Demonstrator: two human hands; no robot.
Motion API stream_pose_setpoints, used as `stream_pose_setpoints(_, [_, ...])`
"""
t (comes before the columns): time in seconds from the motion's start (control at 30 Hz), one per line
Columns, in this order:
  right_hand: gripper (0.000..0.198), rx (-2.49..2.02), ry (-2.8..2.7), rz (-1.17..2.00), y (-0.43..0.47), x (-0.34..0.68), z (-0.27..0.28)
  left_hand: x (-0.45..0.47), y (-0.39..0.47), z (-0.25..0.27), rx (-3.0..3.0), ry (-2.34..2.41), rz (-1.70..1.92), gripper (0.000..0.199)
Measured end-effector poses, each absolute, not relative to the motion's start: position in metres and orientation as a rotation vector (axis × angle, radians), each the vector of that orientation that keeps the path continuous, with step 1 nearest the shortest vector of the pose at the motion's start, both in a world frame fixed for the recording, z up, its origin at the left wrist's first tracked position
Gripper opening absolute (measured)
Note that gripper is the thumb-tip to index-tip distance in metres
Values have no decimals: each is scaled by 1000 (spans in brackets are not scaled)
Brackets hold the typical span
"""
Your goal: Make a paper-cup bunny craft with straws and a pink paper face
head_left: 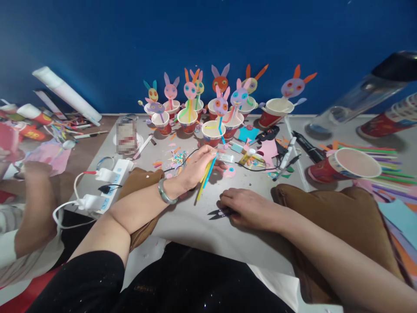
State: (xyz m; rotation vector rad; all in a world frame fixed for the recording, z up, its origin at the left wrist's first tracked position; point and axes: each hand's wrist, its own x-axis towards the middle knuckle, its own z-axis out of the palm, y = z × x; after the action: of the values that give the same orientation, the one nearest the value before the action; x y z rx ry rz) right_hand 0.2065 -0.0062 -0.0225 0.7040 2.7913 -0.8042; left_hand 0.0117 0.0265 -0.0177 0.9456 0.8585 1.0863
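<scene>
My left hand (199, 164), with a bangle at the wrist, is closed around a yellow straw (202, 182) and a blue straw (211, 169) that slant down towards the table. Lower and to the right, my right hand (244, 206) rests near the tabletop, its fingers wrapped round small dark scissors (216, 214) whose blades point left, slightly apart. A round pink paper piece (230, 172) lies just right of my left hand. Behind it stands a paper cup (213, 134) bearing a paper rabbit head (222, 105) on a blue straw.
Several more rabbit cups (162, 123) line the blue wall. Paper scraps (177, 158), markers (288, 152) and a power strip (115, 184) lie around. Brown cushions (339, 234) flank the work area. A cup (345, 165) lies by loose straws at right. Another person's arm (37, 204) is at left.
</scene>
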Motion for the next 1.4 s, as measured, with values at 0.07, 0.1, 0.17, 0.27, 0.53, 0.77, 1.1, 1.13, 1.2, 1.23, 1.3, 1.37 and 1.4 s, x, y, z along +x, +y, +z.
stream_pose_setpoints(0.07, [27,718,2801,-732,-7,204,-25,11,27,-20,927,849,1084,19])
stream_pose_setpoints(0.1, [27,735,2808,-682,-7,203,-27,11,27,-21,916,847,1078,18])
stream_pose_setpoints(0.17, [26,780,2817,-575,-6,201,-30,10,28,-22,893,834,1076,15])
stream_pose_setpoints(0.27, [23,841,2811,-539,-3,201,-32,10,28,-22,857,772,1116,12])
stream_pose_setpoints(0.53, [7,999,2705,-997,14,218,-16,13,27,-14,730,756,1162,11])
stream_pose_setpoints(0.77, [8,1214,2647,-1566,21,222,-24,15,29,-9,666,779,1174,13])
stream_pose_setpoints(1.1, [26,1847,2420,-2132,12,208,-23,14,27,-17,725,747,1186,13])
stream_pose_setpoints(1.13, [37,1861,2431,-2143,11,207,-23,15,27,-17,730,747,1188,14])
stream_pose_setpoints(1.2, [55,1875,2381,-2221,9,206,-25,15,26,-16,744,738,1199,14])
stream_pose_setpoints(1.23, [60,1870,2338,-2263,8,205,-26,16,26,-15,750,728,1206,15])
stream_pose_setpoints(1.3, [63,1827,2274,-2316,7,203,-28,17,25,-15,757,707,1215,16])
stream_pose_setpoints(1.37, [61,1746,2243,-2365,6,201,-29,18,23,-14,751,709,1207,18])
stream_pose_setpoints(1.4, [61,1706,2228,-2398,5,201,-29,19,22,-14,746,720,1197,19])
